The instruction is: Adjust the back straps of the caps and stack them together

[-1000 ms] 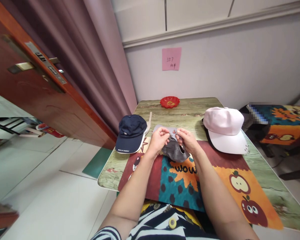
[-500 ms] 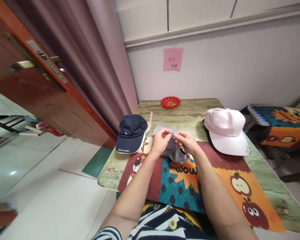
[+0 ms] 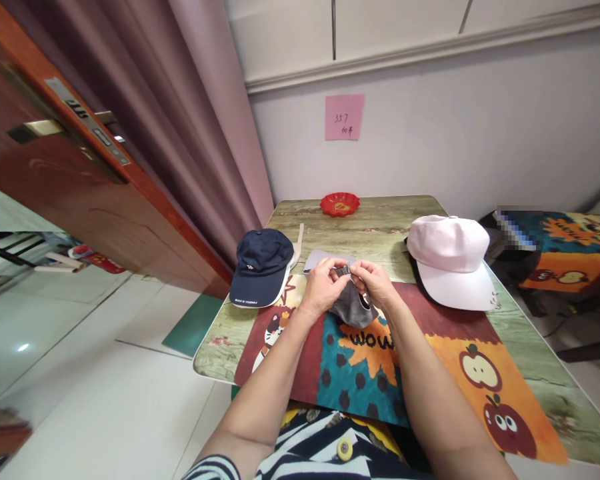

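A grey cap (image 3: 351, 307) rests on the colourful mat with its back opening towards me. Both hands meet at its adjusting strap (image 3: 343, 270), where a small metal buckle seems to be. My left hand (image 3: 324, 285) pinches the strap from the left, its fingertips bent around it. From the other side, my right hand (image 3: 375, 283) grips the strap end between thumb and fingers. The cap's pale grey brim (image 3: 316, 257) shows behind my left hand. Where exactly the strap runs through the buckle is too small to tell.
A navy cap (image 3: 264, 260) sits at the table's left and a pale pink cap (image 3: 450, 257) at its right. A red scalloped dish (image 3: 340, 204) stands at the back by the wall. The printed mat (image 3: 365, 373) covers the front. An orange-brown door (image 3: 105, 200) stands left.
My left hand has shifted slightly right and turned, and more of the strap shows between my hands. The right hand keeps its pinch. The view has drifted a little.
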The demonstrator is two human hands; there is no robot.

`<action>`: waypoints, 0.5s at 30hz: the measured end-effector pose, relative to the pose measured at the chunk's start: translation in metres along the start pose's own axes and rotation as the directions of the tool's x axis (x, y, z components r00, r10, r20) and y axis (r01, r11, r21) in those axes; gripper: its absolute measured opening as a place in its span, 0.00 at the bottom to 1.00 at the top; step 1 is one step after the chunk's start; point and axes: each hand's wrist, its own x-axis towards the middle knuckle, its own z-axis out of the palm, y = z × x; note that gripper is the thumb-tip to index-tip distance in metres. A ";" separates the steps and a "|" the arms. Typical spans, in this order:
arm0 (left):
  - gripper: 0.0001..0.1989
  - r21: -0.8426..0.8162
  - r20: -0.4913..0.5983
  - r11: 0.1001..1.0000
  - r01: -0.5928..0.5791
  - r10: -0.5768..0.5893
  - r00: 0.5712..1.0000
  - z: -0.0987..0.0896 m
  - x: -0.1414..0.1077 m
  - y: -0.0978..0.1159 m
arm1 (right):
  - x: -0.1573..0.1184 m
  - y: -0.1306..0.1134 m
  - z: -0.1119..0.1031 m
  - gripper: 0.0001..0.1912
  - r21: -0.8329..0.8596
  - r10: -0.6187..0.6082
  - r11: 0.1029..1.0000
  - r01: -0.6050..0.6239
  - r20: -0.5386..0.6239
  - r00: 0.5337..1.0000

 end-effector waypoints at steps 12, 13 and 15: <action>0.09 0.225 0.005 0.954 -0.199 0.204 0.979 -0.002 -0.001 -0.007 | 0.003 0.007 -0.004 0.17 0.036 -0.004 0.999 0.004 -0.002 1.000; 0.09 0.189 -0.008 0.967 -0.169 0.173 0.985 -0.002 -0.001 -0.008 | 0.003 0.007 -0.004 0.17 0.046 0.001 0.999 -0.001 -0.001 1.000; 0.08 0.063 -0.031 0.995 -0.080 0.082 0.996 0.000 -0.001 -0.011 | 0.004 0.007 -0.003 0.17 0.062 0.015 0.998 -0.015 0.000 1.000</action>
